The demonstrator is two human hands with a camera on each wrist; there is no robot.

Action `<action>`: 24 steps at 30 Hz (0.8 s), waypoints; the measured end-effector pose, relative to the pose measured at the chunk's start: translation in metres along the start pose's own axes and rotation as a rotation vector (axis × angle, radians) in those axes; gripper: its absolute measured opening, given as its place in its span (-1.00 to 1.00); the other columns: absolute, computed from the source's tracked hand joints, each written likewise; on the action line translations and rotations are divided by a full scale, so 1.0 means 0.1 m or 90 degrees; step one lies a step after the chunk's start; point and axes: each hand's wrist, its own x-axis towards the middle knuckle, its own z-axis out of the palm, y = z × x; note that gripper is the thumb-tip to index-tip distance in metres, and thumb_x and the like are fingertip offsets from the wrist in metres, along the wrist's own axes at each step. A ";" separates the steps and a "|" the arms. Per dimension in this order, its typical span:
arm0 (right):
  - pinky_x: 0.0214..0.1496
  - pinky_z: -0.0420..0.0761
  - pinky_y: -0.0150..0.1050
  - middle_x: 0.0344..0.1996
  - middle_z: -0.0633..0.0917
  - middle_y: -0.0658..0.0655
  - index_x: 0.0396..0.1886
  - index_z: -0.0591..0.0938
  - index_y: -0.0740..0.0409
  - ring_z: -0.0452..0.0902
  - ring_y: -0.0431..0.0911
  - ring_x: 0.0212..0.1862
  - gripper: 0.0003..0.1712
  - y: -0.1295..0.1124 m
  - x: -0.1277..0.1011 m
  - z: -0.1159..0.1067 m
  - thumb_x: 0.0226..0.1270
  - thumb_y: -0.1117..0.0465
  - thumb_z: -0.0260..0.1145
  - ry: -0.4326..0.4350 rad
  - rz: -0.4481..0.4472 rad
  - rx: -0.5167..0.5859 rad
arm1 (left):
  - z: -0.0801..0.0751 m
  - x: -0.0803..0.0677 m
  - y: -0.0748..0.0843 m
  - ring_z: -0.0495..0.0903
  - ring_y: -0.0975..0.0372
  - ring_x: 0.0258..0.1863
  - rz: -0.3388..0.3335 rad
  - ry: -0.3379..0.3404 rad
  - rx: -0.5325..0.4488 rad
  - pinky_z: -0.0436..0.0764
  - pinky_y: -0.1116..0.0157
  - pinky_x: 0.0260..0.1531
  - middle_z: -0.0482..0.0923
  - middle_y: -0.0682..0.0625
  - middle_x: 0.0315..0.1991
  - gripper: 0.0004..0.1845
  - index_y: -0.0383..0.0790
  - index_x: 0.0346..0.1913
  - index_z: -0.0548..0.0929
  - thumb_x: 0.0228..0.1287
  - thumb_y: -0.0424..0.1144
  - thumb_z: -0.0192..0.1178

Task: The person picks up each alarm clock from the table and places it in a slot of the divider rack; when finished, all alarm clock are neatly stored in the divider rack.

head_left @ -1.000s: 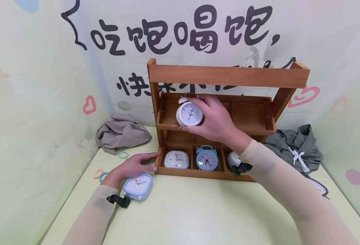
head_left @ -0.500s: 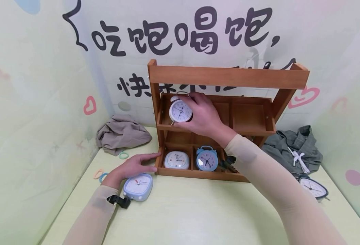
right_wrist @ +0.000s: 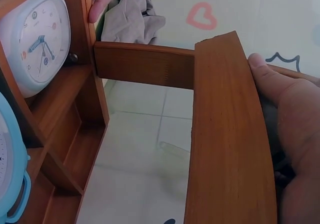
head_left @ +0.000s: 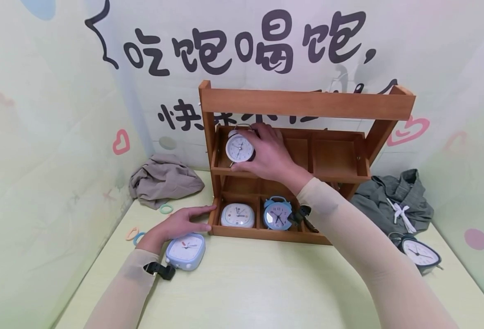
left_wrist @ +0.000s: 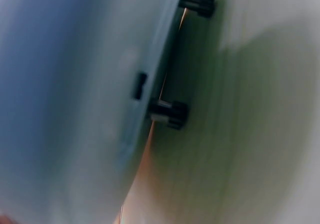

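My right hand (head_left: 268, 153) grips a white twin-bell alarm clock (head_left: 239, 148) by its right side, thumb low and fingers over the top. The clock stands in the upper left compartment of a brown wooden shelf (head_left: 307, 103). In the right wrist view a shelf board hides most of the clock beside my hand (right_wrist: 300, 129). My left hand (head_left: 180, 222) touches the shelf's lower left side with its fingers extended. Beneath its wrist lies a light-blue square clock (head_left: 186, 251), whose blurred back with black knobs (left_wrist: 172, 115) fills much of the left wrist view.
On the lower tier sit a white rounded clock (head_left: 237, 215) and a blue twin-bell clock (head_left: 278, 214). A dark triangular clock (head_left: 420, 253) is at the right. Taupe cloth (head_left: 163, 180) and dark grey cloth (head_left: 406, 196) flank the shelf. Hair ties (head_left: 166, 208) lie at left.
My right hand has moved left with the white alarm clock, from in front of the upper tier into its left compartment. The left hand has stayed in place.
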 end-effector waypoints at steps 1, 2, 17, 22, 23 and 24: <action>0.63 0.14 0.28 0.48 0.42 0.23 0.66 0.53 -0.08 0.27 0.11 0.52 0.21 0.00 0.00 0.00 0.09 -0.50 0.69 -0.004 0.002 -0.004 | 0.00 0.00 0.00 0.24 0.07 0.71 -0.001 0.001 0.001 0.20 -0.18 0.68 0.43 0.19 0.64 -0.19 0.36 0.65 0.51 0.38 0.26 0.53; 0.63 0.12 0.28 0.49 0.40 0.23 0.66 0.52 -0.09 0.26 0.11 0.53 0.20 0.00 0.00 0.00 0.11 -0.51 0.67 -0.008 0.002 -0.007 | 0.00 0.00 0.00 0.24 0.06 0.71 -0.003 0.001 0.002 0.20 -0.18 0.68 0.43 0.19 0.64 -0.19 0.37 0.64 0.51 0.38 0.26 0.53; 0.58 0.22 0.34 0.63 0.16 0.30 0.76 0.36 -0.15 0.07 0.20 0.61 0.14 -0.06 -0.03 0.02 0.35 -0.55 0.46 -0.080 0.037 -0.052 | 0.01 0.00 0.00 0.23 0.04 0.72 -0.004 0.001 0.008 0.20 -0.20 0.67 0.41 0.18 0.65 -0.19 0.38 0.65 0.51 0.38 0.28 0.52; 0.58 0.20 0.34 0.64 0.11 0.29 0.77 0.32 -0.14 0.06 0.22 0.61 0.12 -0.07 -0.04 0.02 0.40 -0.52 0.43 -0.089 0.050 -0.034 | 0.01 0.00 0.00 0.23 0.03 0.72 -0.004 0.001 0.012 0.20 -0.23 0.67 0.41 0.17 0.65 -0.19 0.39 0.65 0.50 0.38 0.29 0.51; 0.57 0.20 0.34 0.64 0.11 0.28 0.77 0.32 -0.15 0.06 0.22 0.61 0.12 -0.08 -0.04 0.03 0.40 -0.52 0.43 -0.089 0.054 -0.027 | 0.01 0.00 0.00 0.23 0.03 0.72 -0.005 0.001 0.012 0.20 -0.23 0.67 0.41 0.17 0.65 -0.19 0.39 0.65 0.50 0.38 0.29 0.51; 0.57 0.20 0.34 0.65 0.10 0.28 0.78 0.32 -0.15 0.06 0.23 0.61 0.12 -0.08 -0.04 0.03 0.40 -0.51 0.43 -0.089 0.058 -0.022 | 0.00 0.00 -0.01 0.23 0.03 0.72 -0.004 0.001 0.012 0.20 -0.23 0.67 0.41 0.17 0.65 -0.19 0.39 0.65 0.50 0.38 0.29 0.51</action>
